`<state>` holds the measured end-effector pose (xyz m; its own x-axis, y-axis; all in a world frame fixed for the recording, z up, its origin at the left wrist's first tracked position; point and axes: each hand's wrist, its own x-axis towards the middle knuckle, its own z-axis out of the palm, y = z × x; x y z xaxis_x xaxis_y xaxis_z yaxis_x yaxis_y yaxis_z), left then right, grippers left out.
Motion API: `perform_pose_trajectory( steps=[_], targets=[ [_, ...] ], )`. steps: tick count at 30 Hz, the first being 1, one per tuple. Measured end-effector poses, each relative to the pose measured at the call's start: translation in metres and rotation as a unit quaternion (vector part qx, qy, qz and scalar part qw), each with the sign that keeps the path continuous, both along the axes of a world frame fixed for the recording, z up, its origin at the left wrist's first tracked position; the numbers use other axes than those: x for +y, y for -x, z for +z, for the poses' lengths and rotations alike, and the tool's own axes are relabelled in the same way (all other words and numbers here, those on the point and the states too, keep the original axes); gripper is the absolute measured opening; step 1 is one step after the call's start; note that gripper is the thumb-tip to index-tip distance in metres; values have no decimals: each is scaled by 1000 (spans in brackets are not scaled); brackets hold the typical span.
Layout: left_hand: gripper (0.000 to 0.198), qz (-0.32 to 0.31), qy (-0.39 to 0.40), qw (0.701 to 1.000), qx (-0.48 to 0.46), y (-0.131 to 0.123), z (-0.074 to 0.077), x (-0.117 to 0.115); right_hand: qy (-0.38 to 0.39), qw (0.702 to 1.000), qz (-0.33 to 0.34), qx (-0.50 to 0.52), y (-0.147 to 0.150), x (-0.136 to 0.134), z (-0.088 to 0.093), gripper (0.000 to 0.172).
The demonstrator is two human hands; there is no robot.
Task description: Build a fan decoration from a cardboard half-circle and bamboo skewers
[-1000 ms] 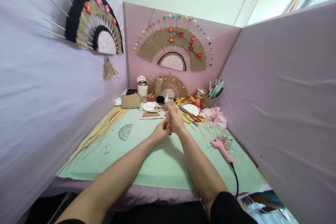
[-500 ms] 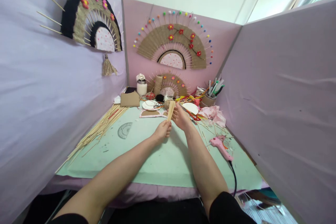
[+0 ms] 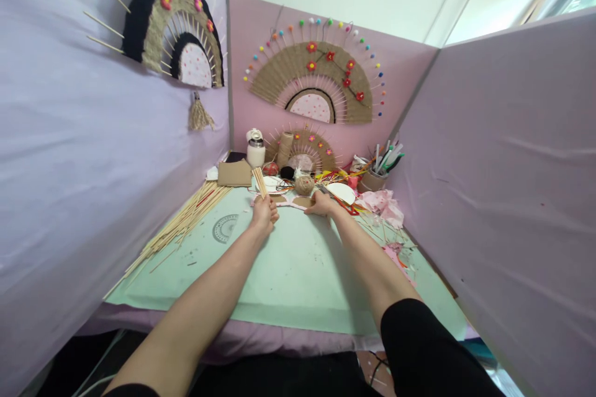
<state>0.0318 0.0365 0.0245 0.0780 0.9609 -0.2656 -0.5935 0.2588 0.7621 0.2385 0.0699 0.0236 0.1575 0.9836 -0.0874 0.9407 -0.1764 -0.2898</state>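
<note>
A short bundle of thin wooden sticks [image 3: 259,181] rises from the closed fingers of my left hand [image 3: 264,213], tilted a little leftward. My right hand [image 3: 322,205] is at the back of the mat, its fingers pinching the edge of a brown cardboard half-circle [image 3: 303,202] with a pink cloth border. A similar cardboard half-circle [image 3: 278,198] lies to its left, partly behind my left hand. Just behind my right hand sits a ball of twine [image 3: 304,184].
Long wooden sticks [image 3: 174,232] and a protractor [image 3: 225,229] lie at left. Behind are cardboard sheets [image 3: 234,173], a white bottle [image 3: 256,149] and a pen holder [image 3: 372,181]. Pink cloth [image 3: 384,206] is at right; my right arm mostly hides a pink glue gun [image 3: 393,254].
My hands have parted. The left moved left with the stick bundle; the right left the bundle and came down onto the cardboard half-circle. The view shifted slightly.
</note>
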Motion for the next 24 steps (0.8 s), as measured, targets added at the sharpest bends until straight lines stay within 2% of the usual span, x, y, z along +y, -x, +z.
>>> perform_pose_trajectory(
  steps=[7,9,11,15,20,24],
  targets=[
    [30,2,6,1000,3,-1,-1,1,-37,995,12,-89,-6,-12,7,70],
    [30,2,4,1000,4,-1,-3,1,-88,991,12,-105,-10,-17,11,69],
    [29,4,0,1000,5,-2,-3,1,-157,981,43,-102,-12,-24,14,65],
    [29,21,-13,1000,9,-1,-2,2,-255,958,134,-8,-2,-51,15,61],
    [28,36,-24,999,13,4,0,4,-185,948,242,93,31,-113,0,69],
    [28,29,-25,999,16,4,-1,4,-124,949,243,159,46,-153,-21,76]
  ],
)
